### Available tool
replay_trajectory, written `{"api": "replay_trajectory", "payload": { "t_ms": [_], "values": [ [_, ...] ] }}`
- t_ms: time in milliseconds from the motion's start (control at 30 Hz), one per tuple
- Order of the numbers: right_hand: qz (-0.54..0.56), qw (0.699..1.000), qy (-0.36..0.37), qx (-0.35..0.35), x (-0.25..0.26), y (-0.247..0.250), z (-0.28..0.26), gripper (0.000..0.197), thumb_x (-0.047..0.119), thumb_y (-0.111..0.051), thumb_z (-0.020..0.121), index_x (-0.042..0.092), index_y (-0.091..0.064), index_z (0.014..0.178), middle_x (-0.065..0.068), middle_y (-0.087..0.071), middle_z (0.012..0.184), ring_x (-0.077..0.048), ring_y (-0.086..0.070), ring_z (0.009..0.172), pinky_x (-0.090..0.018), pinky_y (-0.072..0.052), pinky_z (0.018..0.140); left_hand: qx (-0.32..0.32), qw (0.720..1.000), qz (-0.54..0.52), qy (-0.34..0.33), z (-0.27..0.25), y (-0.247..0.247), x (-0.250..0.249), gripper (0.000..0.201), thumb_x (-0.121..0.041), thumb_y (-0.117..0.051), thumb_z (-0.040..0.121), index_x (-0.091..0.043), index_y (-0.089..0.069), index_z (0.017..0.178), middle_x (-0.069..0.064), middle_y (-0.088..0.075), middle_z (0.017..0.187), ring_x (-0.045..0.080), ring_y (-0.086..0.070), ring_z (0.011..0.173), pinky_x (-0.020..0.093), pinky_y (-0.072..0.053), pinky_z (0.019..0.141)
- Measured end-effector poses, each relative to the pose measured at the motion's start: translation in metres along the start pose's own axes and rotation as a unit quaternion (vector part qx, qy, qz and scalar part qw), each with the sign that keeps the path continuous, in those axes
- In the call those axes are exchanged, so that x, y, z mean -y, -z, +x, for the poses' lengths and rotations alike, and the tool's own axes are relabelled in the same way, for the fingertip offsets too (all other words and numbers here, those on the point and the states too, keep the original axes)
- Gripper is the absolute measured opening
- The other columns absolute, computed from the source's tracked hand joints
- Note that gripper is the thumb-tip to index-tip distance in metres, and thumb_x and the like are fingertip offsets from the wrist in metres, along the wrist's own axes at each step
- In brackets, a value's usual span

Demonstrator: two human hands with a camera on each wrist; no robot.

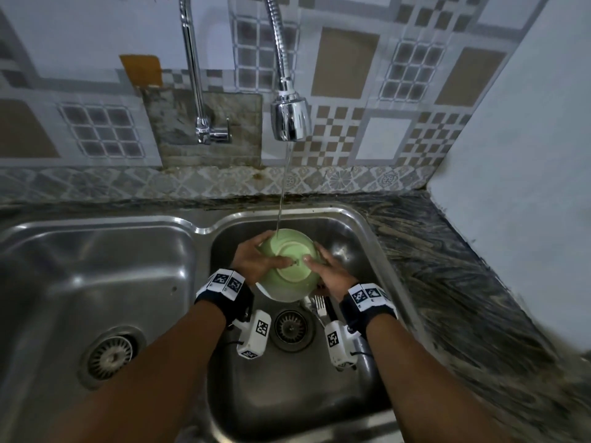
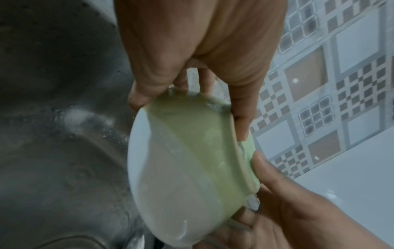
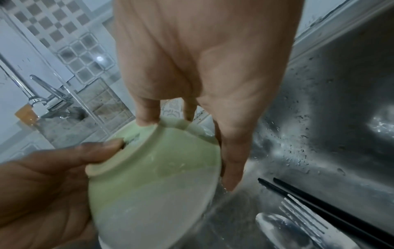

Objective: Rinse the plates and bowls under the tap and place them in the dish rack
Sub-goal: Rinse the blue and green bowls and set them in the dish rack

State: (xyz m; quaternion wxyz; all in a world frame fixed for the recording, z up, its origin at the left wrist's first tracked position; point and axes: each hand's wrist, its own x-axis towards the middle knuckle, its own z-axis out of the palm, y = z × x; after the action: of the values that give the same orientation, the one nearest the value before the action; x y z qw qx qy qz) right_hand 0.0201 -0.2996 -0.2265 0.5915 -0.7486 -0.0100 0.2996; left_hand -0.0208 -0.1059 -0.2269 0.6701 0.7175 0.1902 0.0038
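Holding upturned bowl (image 1: 289, 266), fork (image 1: 319, 304) in sink (image 1: 367, 225)

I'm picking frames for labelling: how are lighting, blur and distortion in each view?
Head view: dim, wide-angle bend, smeared corners, bowl sharp. Left wrist view: soft, hazy bowl, glare dots on tiles. Right wrist view: bowl blurred, fork smeared, chopsticks clearer.

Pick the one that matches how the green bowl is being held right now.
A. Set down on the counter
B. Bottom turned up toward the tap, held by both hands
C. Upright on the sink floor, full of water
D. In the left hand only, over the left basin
B: the bowl is held with its foot ring up, the water stream landing on its outside, with the left hand and right hand gripping opposite sides.
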Motion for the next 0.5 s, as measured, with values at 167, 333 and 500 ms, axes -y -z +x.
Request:
{"api": "replay_trajectory", "payload": {
  "t_ms": [167,333,500],
  "values": [
    [0.031,0.999,0.03,-0.02,0.001,-0.001,0.002,0.069,0.056,-0.077,0.066,0.055,-0.044,0.127,0.002,-0.057,0.132,-0.02,-0.061,0.112,-0.047,-0.051,0.095,-0.023,0.999,-0.027,0.004,0.004,-0.003,-0.013,0.08,-0.015,-0.092,0.054,-0.023,-0.059,0.126,-0.004,-0.066,0.105,0.014,-0.064,0.094,0.032,-0.054,0.087],
    [0.085,0.994,0.066,-0.023,0.007,0.002,0.002,0.056,0.026,-0.061,0.09,0.031,-0.039,0.141,-0.005,-0.053,0.136,-0.021,-0.057,0.113,-0.034,-0.058,0.081,-0.045,0.997,-0.059,0.027,0.008,-0.005,-0.021,0.075,-0.023,-0.093,0.05,-0.023,-0.064,0.119,-0.001,-0.069,0.105,0.019,-0.066,0.097,0.039,-0.055,0.09],
    [0.116,0.99,0.071,-0.031,0.016,0.004,0.01,0.053,-0.005,-0.048,0.093,0.02,-0.044,0.139,-0.012,-0.053,0.132,-0.029,-0.052,0.121,-0.036,-0.054,0.085,-0.065,0.988,-0.131,0.055,0.007,-0.002,-0.025,0.066,-0.022,-0.092,0.053,-0.022,-0.068,0.114,0.004,-0.072,0.105,0.023,-0.069,0.093,0.04,-0.058,0.083]
  ]
}}
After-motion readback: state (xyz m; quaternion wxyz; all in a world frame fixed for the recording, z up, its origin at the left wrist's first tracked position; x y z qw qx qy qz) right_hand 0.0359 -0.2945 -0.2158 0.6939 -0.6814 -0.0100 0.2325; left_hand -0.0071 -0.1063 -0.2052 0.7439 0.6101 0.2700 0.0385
